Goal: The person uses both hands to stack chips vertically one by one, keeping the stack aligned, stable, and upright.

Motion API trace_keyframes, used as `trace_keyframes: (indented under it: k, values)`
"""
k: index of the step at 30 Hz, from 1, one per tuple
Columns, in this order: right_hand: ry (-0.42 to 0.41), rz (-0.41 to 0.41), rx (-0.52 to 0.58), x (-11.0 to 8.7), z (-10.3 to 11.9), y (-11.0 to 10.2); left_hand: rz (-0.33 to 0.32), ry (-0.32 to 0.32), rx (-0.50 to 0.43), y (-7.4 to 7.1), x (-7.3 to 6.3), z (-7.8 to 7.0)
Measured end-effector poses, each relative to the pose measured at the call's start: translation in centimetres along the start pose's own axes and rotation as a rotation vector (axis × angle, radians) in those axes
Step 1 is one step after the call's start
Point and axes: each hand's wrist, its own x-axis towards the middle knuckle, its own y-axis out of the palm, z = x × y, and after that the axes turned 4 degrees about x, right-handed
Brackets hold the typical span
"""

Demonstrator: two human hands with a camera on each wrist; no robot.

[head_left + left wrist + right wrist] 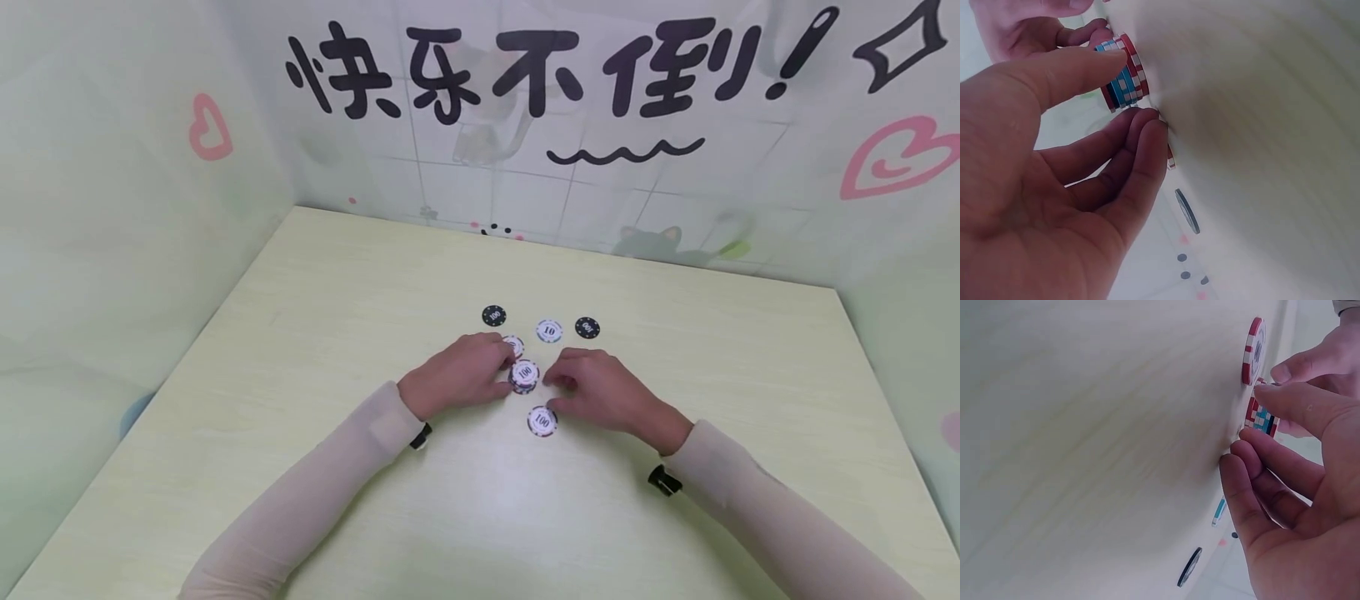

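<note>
A short stack of poker chips (524,375), with a white "100" chip on top, stands between the two hands. My left hand (467,372) holds it from the left side. In the left wrist view, the thumb lies against the red and blue edges of the stack (1125,81), while the curved fingers come round its other side. Just right of the stack, my right hand (600,388) rests low over the table, its fingers loosely bent and nothing visible between them. A single white "100" chip (542,421) lies flat near the right thumb. Another white chip (513,344) is partly hidden behind the left fingers.
Beyond the hands lie a black "100" chip (494,316), a white "10" chip (549,331) and a second black chip (587,327). The pale wooden table (337,283) meets printed cloth walls (465,183) at its back and sides.
</note>
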Motion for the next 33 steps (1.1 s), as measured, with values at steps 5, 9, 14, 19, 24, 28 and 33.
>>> trace_keyframes:
  k: [5, 9, 14, 19, 24, 28, 33]
  values:
    - [-0.012, 0.044, -0.005, -1.0, 0.4, -0.2, -0.005, -0.018, -0.008, -0.1, -0.1, -0.2]
    - [-0.041, 0.074, -0.008, -1.6, 0.5, -0.2, -0.005, -0.041, -0.019, 0.0, -0.2, -0.3]
    - [-0.051, 0.084, -0.007, -2.1, 0.8, 0.0, -0.008, -0.060, -0.031, -0.1, -0.2, -0.5]
    - [-0.115, 0.062, -0.008, -2.1, 0.7, 0.5, -0.015, -0.058, -0.026, -0.1, -0.2, -0.6]
    - [-0.157, 0.032, -0.013, -1.9, 0.6, 0.8, -0.009, -0.062, -0.017, 0.0, -0.1, -0.6]
    - [-0.155, 0.022, -0.034, -1.9, 0.7, 1.1, -0.006, -0.065, -0.012, 0.0, 0.0, -0.7]
    - [-0.153, 0.019, -0.120, -1.6, 0.9, 1.6, -0.011, -0.066, -0.016, 0.1, -0.1, -0.7]
